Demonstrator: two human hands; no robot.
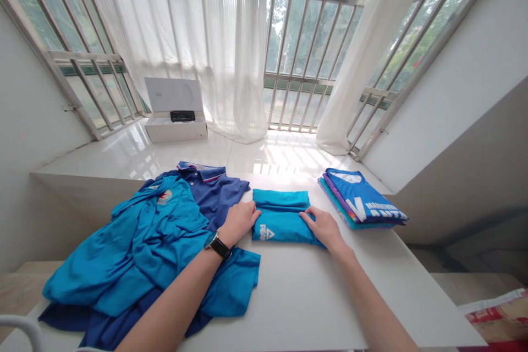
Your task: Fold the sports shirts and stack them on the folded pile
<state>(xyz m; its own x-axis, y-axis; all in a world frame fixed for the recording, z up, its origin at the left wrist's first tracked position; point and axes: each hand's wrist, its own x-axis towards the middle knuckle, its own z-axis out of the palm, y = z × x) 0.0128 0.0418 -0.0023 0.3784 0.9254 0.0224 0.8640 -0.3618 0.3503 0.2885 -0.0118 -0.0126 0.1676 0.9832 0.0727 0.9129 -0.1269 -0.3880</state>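
Shirts (136, 264) in teal and navy lay heaped at nine o'clock on the white table (297, 308), with a navy polo (210, 192) with a striped collar at the heap's far end, toward eleven. Further off at eleven, an open white box (175, 126) sat on the glossy ledge (256, 157) with a black object (182, 116) inside, and sheer curtains (231, 49) hung behind it toward twelve. The left hand (239, 223), a black-strapped watch (218, 246) on its wrist, lay flat and open, its fingertips touching the left edge of the folded teal shirt (280, 220), which sat at twelve, just beside the heap. The right hand (325, 229) lay on that shirt's right end, fingers lightly curled over the fold, with no clear grip. Just beyond it, at one, stood a stack (358, 201) of folded shirts, a blue one with white lettering on top.
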